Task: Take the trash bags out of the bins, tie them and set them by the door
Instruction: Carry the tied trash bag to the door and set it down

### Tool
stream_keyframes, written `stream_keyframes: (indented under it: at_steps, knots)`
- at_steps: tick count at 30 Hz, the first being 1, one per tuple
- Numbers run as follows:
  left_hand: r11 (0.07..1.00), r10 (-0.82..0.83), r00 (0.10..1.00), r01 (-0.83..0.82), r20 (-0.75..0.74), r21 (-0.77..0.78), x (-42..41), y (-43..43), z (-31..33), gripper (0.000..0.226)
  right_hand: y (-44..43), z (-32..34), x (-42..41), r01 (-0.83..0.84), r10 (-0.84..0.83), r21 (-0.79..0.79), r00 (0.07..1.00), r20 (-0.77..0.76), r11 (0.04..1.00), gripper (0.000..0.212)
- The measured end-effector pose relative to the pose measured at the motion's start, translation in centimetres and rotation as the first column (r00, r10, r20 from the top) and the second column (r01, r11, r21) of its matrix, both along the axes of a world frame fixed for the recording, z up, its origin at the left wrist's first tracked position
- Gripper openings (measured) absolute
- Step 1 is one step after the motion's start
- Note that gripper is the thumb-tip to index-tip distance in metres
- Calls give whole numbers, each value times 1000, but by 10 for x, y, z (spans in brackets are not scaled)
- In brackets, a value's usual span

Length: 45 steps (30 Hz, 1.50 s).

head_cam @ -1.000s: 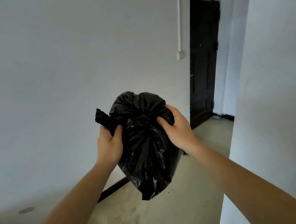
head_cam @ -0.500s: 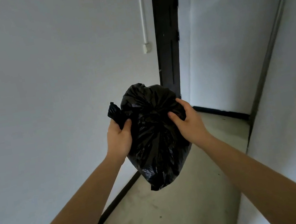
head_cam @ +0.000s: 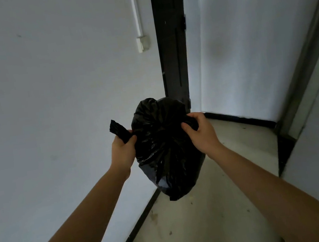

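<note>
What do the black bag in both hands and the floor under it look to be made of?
Black trash bag: thin glossy plastic film, judging by its fine crinkles and sheen. Pale floor: seemingly bare concrete or cement, matte, mottled with stains and specks. Tiling cannot be ruled out.

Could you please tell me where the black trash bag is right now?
In the head view the black trash bag hangs mid-frame above the floor, held between the left hand and right hand, with the dark door just beyond it.

Bare floor [head_cam: 220,215] lies open between walls toward door [head_cam: 170,36].
</note>
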<state>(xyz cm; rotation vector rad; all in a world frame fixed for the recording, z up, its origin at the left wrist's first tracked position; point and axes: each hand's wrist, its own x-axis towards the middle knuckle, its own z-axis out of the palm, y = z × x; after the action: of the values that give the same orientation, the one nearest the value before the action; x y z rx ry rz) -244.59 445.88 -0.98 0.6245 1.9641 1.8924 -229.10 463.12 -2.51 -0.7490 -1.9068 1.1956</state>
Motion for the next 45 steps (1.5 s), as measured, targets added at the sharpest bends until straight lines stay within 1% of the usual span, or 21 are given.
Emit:
stream_keyframes:
  at_steps: [5,8,11,13,17,19,21,24,27,29,31,35,38,39,42,44,45]
  knots:
    - [998,1,1000,-1,13,-59,-88,76,-29,14,71,-32,-90,17,-15,-21,994,105,1000,27]
    - [995,-17,1000,20,23,-102,-147,125,-60,16,113,-62,-142,55,-47,-45,986,161,997,24]
    - [985,-64,997,68,34,-161,-209,176,-96,12,158,-91,-193,105,-85,-74,970,230,992,23]
    - [970,-83,995,93,54,-225,-249,210,-121,12,188,-110,-226,142,-112,-85,949,293,986,22]
    - [922,-114,990,137,85,-363,-306,275,-179,13,240,-164,-276,173,-137,-40,885,445,984,21]
    - [896,-116,986,154,116,-416,-323,303,-217,14,259,-202,-290,193,-124,-86,854,506,977,20]
    - [869,-114,983,170,145,-465,-335,327,-269,15,276,-252,-301,229,-117,-146,834,539,962,20]
    - [826,-113,979,187,170,-531,-351,356,-371,20,299,-351,-319,300,-122,-234,816,565,925,24]
    - [786,-76,978,178,194,-592,-365,374,-489,21,313,-468,-338,325,-84,-335,817,570,884,39]
    - [769,-34,975,166,221,-617,-372,380,-569,13,319,-547,-348,303,-20,-370,797,604,878,48]
    - [748,12,974,142,228,-648,-377,380,-642,8,320,-622,-354,301,19,-391,771,636,870,44]
    - [696,51,962,159,269,-700,-376,365,-767,11,306,-757,-357,311,93,-425,706,702,850,35]
    - [652,56,962,167,267,-740,-372,351,-834,2,292,-829,-361,314,121,-442,687,717,840,34]
    - [646,66,962,160,263,-746,-372,347,-851,2,287,-847,-362,314,123,-443,685,718,840,34]
    - [649,125,949,142,289,-748,-372,332,-887,17,271,-886,-363,292,160,-475,691,705,830,37]
    - [647,152,942,136,301,-751,-370,320,-895,19,262,-899,-363,271,207,-529,707,677,804,40]
    - [632,134,950,136,281,-763,-369,315,-893,22,259,-900,-362,261,226,-549,712,665,794,41]
